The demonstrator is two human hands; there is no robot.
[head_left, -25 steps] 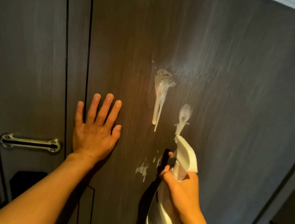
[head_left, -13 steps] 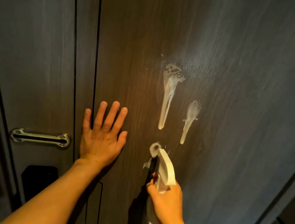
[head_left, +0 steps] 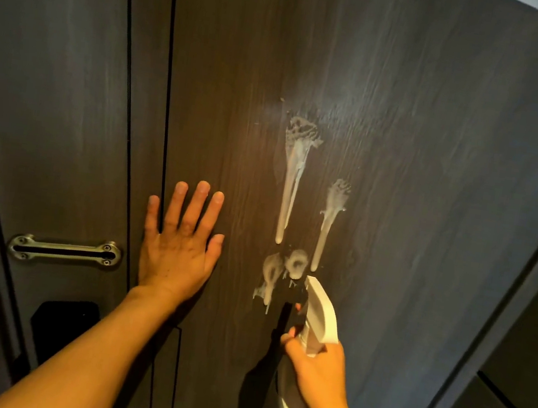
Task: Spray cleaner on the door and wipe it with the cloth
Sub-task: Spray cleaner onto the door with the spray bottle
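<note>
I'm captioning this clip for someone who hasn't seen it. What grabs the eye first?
White foam streaks run down the middle of the dark wood-grain door, with fresher blobs just below them. The right hand holds a white spray bottle aimed at those blobs, while the left hand is spread flat on the door, beside a metal latch plate at the left.
</note>
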